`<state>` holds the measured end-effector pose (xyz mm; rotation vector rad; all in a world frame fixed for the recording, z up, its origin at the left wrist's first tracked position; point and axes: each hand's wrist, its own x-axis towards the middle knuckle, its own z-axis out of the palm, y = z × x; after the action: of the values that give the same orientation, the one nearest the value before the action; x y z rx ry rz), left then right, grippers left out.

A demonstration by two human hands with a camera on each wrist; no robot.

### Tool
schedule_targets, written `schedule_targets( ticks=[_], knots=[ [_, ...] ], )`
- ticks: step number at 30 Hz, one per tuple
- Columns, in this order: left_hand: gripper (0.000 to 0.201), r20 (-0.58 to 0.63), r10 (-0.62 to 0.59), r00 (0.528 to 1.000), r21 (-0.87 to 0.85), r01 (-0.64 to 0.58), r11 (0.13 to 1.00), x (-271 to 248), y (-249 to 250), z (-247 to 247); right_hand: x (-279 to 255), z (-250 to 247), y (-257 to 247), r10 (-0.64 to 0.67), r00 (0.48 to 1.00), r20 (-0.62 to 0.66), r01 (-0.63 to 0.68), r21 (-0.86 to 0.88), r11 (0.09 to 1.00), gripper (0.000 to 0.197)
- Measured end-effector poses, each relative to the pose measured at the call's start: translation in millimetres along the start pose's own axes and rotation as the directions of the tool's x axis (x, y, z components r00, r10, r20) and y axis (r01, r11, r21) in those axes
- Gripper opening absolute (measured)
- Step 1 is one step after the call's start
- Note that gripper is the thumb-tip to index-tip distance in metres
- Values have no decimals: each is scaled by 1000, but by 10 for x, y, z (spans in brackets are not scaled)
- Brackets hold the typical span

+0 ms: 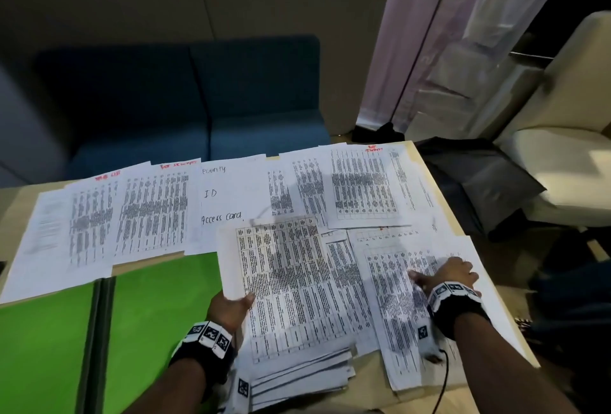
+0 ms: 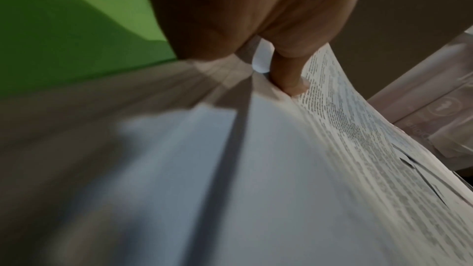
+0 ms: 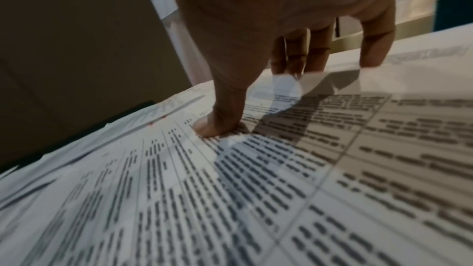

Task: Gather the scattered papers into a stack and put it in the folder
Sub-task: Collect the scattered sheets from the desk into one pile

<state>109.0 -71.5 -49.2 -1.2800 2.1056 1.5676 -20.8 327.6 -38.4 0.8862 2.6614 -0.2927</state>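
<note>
A green folder (image 1: 158, 298) lies open at the table's front left and shows as a green field (image 2: 76, 17) in the left wrist view. My left hand (image 1: 231, 308) grips the left edge of a thick stack of printed papers (image 1: 291, 281), with the thumb (image 2: 291, 76) on top of the stack (image 2: 345, 128) and the fingers hidden beneath. The stack's near end fans out over the front edge. My right hand (image 1: 446, 275) presses down on a loose printed sheet (image 1: 396, 314) to the right of the stack. Its thumb (image 3: 222, 116) and fingertips (image 3: 317, 52) touch that sheet (image 3: 256, 189).
More printed sheets (image 1: 152, 212) lie in a row along the far side, with a handwritten page (image 1: 224, 195) in the middle and others at the back right (image 1: 363, 185). Behind the table stands a blue sofa (image 1: 198, 99); a cream chair (image 1: 562, 149) and a dark bag (image 1: 479, 175) sit to the right.
</note>
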Motion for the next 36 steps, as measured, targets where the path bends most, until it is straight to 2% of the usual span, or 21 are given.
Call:
schedule_targets(
  ticks=[4, 6, 10, 14, 16, 19, 24, 27, 29, 33, 36],
  knots=[
    [53, -7, 36, 999, 56, -35, 998, -2, 28, 1, 80, -3, -35, 54, 999, 5, -54, -10, 998, 119],
    [55, -14, 74, 997, 58, -73, 996, -25, 43, -9, 62, 1, -81, 40, 999, 18, -41, 60, 997, 103],
    [50, -2, 71, 997, 58, -70, 996, -20, 14, -72, 79, -105, -120, -99, 988, 115, 59, 308, 949, 65],
    [46, -21, 6, 1000, 97, -4, 995, 35, 6, -100, 113, -274, -161, -155, 987, 48, 125, 390, 912, 59],
    [51, -25, -34, 999, 113, 37, 993, 40, 10, -88, 198, -295, -172, -171, 985, 12, 155, 365, 918, 58],
    [61, -46, -25, 999, 161, 32, 987, 61, -23, -51, 353, -319, -107, -184, 983, -2, 178, 262, 949, 53],
    [76, -18, -46, 999, 221, 49, 974, 172, -111, -43, 534, -290, 168, -89, 996, -20, 91, 164, 982, 28],
    [74, -24, -60, 998, 222, 64, 973, 126, -46, -64, 585, -244, 345, 25, 992, -122, -14, 87, 996, 26],
    [79, -39, -70, 997, 214, 77, 974, 122, -34, -57, 610, -188, 437, 79, 989, -124, -67, 101, 993, 26],
    [79, -56, -36, 998, 214, 47, 976, 169, -48, -41, 669, -111, 519, 55, 998, -31, -51, 130, 990, 35],
    [69, -28, -50, 998, 239, 55, 970, 200, -65, -35, 606, -141, 508, 59, 992, -113, -44, 132, 990, 26]
  ],
)
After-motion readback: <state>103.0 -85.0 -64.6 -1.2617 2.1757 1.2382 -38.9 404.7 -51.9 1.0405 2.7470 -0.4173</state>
